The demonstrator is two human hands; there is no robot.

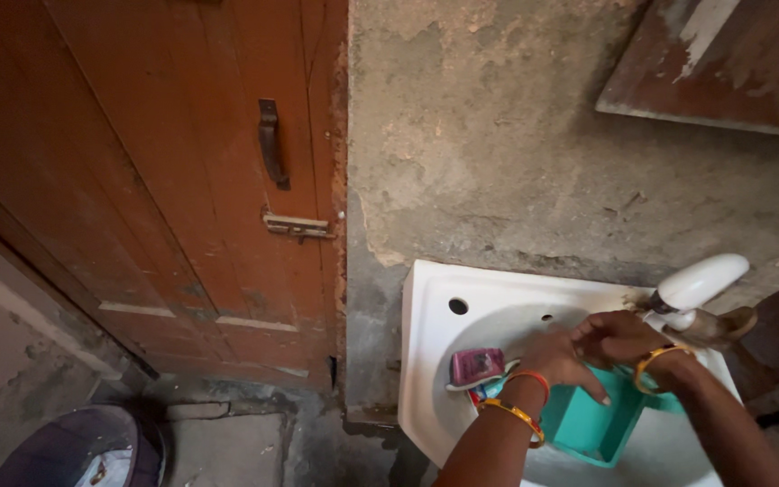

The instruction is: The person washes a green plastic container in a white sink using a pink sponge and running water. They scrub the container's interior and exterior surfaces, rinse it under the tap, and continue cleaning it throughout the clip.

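Note:
Both my hands are over a white wall-mounted sink [435, 307]. My left hand [556, 361] rests on the rim of a teal rectangular plastic container [592, 424] held inside the basin, fingers spread over its edge. My right hand [619, 338] is curled above the container, just below a white tap [701, 284]. Bangles in orange and gold circle both wrists. A pink soap bar or packet [477, 366] lies on the sink's left ledge beside my left wrist.
A brown wooden door [182, 180] with a metal handle [272, 144] and latch [297, 225] stands to the left. The wall behind is rough grey plaster [498, 135]. A dark round bin [83, 448] sits on the floor at lower left.

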